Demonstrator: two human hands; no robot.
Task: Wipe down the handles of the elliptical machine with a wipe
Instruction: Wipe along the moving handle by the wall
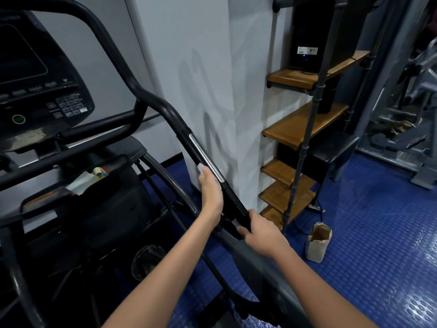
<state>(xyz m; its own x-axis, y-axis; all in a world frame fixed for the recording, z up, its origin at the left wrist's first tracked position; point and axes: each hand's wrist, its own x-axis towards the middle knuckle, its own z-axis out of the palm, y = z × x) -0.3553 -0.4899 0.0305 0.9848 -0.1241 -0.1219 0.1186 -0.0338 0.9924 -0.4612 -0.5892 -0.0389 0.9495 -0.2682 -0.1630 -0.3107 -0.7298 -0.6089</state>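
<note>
The elliptical's right handle (189, 147) is a black bar with a silver sensor strip, running from upper left down to centre. My left hand (211, 194) lies along the handle's left side, its fingers wrapped round the bar over a white wipe (200, 167) that peeks out above the fingertips. My right hand (261, 232) grips the lower end of the same handle, thumb on the near side. The rest of the wipe is hidden under my left hand.
The console (42, 81) with keypad sits at upper left, a tray with papers (80, 183) below it. A white pillar (212, 91) stands right behind the handle. Wooden shelves (298, 129) and a paper bag (318, 242) stand on the blue floor at right.
</note>
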